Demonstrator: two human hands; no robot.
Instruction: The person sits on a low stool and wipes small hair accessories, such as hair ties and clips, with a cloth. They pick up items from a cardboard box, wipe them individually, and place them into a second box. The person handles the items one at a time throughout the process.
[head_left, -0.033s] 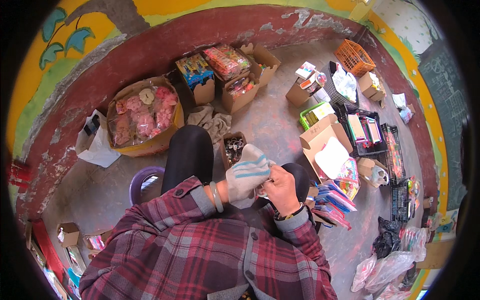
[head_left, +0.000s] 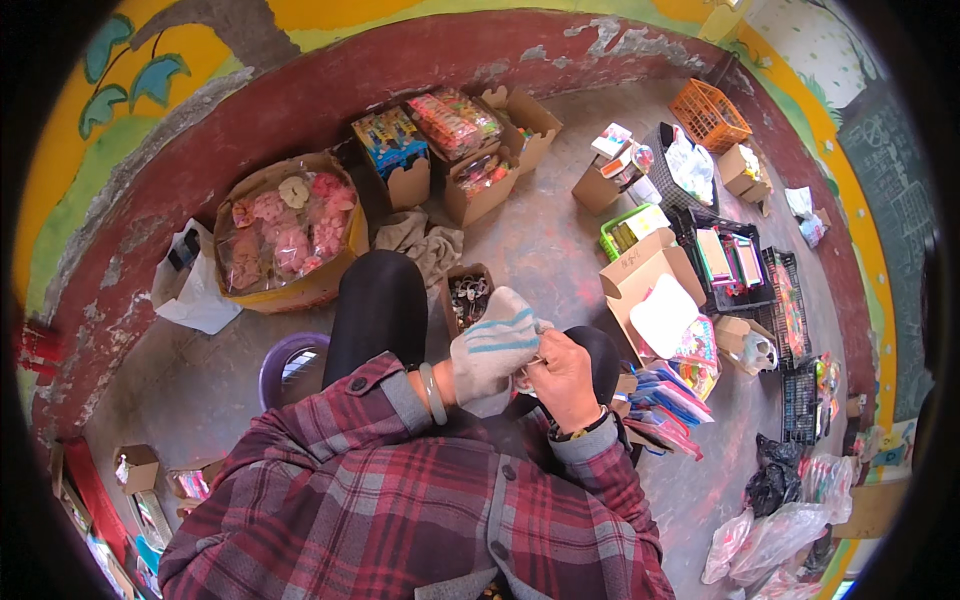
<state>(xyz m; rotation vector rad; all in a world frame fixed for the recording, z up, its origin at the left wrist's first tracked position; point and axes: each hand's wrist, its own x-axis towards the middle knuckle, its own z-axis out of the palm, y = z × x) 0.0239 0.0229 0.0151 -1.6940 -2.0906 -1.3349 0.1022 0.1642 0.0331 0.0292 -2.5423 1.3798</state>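
My left hand [head_left: 496,345] is covered by a beige, glove-like cloth [head_left: 478,368] with blue-green stripes, and its fingers are hidden beneath it. From the right, my right hand [head_left: 563,378] meets it with the fingers closed in a pinch. What the pinch holds is too small and covered to name. Both hands are in front of my body, between my knees. Just beyond the cloth stands a small cardboard box [head_left: 448,300] of little metallic-looking pieces.
A large carton [head_left: 300,290] of bagged pink items and several smaller boxes line the far wall. Left of my knee sits a purple basin [head_left: 268,365]. An open carton [head_left: 628,285], black crates [head_left: 735,300] and plastic bags [head_left: 790,530] spread along the right. A crumpled cloth [head_left: 425,240] lies ahead.
My hands have shifted very slightly to the left. The pinch against the striped cloth stays, and nothing else has visibly moved.
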